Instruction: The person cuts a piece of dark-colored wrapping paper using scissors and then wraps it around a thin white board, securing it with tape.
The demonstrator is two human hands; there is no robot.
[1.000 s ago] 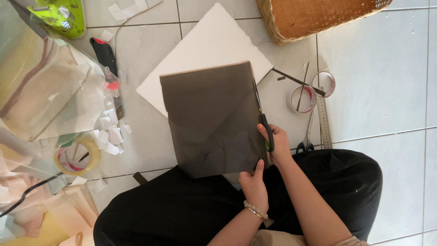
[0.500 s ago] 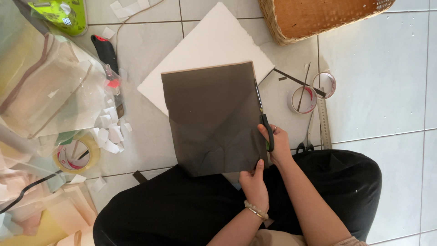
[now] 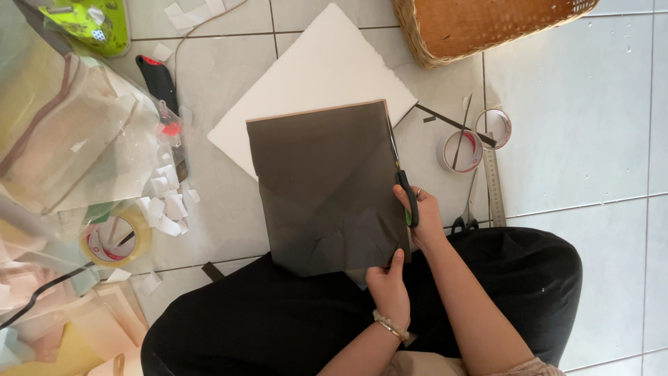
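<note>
I sit on a tiled floor with a dark grey sheet [image 3: 323, 188] held up over my lap. My left hand [image 3: 390, 285], a bracelet at its wrist, pinches the sheet's lower right corner. My right hand [image 3: 423, 216] grips scissors [image 3: 405, 195] with green-and-black handles. Their blades run up along the sheet's right edge, partly into the sheet.
A white foam board [image 3: 313, 69] lies under the sheet. A wicker basket [image 3: 487, 31] stands at the top right. Two tape rolls [image 3: 460, 150], a metal ruler [image 3: 495, 188] and a second pair of scissors [image 3: 465, 221] lie to the right. To the left are a utility knife [image 3: 158, 80], paper scraps [image 3: 165, 202], a yellow tape roll [image 3: 115, 240] and plastic bags [image 3: 62, 139].
The sheet and both hands have shifted only very slightly. The scissors stay along the sheet's right edge.
</note>
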